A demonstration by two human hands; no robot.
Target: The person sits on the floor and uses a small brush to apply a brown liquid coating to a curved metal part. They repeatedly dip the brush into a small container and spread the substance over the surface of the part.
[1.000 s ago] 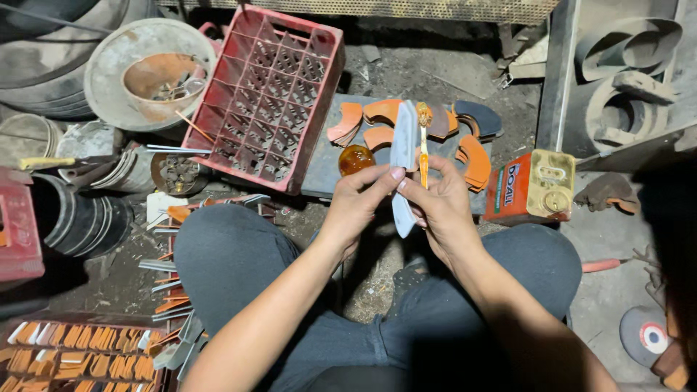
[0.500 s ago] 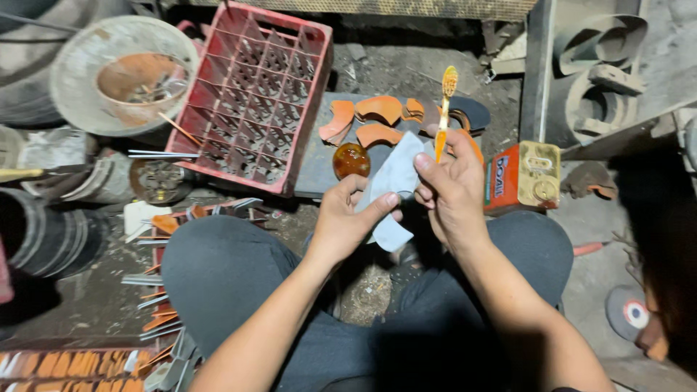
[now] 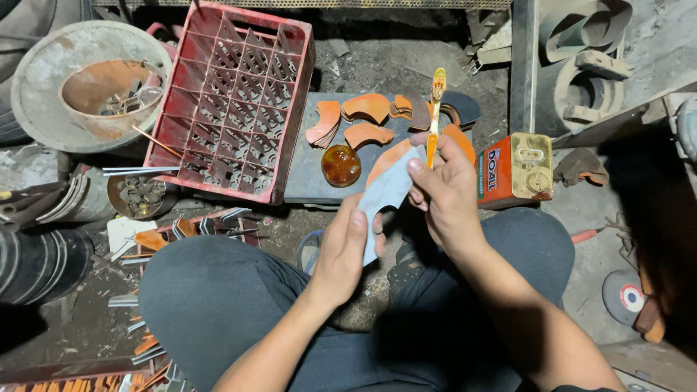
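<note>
Both hands hold a flat grey curved blade point(image 3: 386, 194) above my knees. My left hand point(image 3: 347, 247) grips its lower end. My right hand point(image 3: 449, 190) pinches its upper end with thumb and forefinger and also holds an orange and yellow toothbrush point(image 3: 435, 109), which points away from me. Just beyond the hands lies a dark slab point(image 3: 308, 163) with several orange curved handle pieces point(image 3: 364, 109) and a round amber lump point(image 3: 341, 165).
A red plastic crate point(image 3: 225, 94) stands at the upper left, next to a grey basin point(image 3: 40, 72) holding an orange bowl. An orange tin can point(image 3: 515, 168) lies right of the slab. Metal blades and orange pieces litter the floor at the lower left point(image 3: 152, 247). A grinding disc point(image 3: 624, 296) lies at the right.
The blade has tilted from nearly upright to slanting, and my left hand has slid down to its lower end. The toothbrush has stayed in my right hand, still pointing away.
</note>
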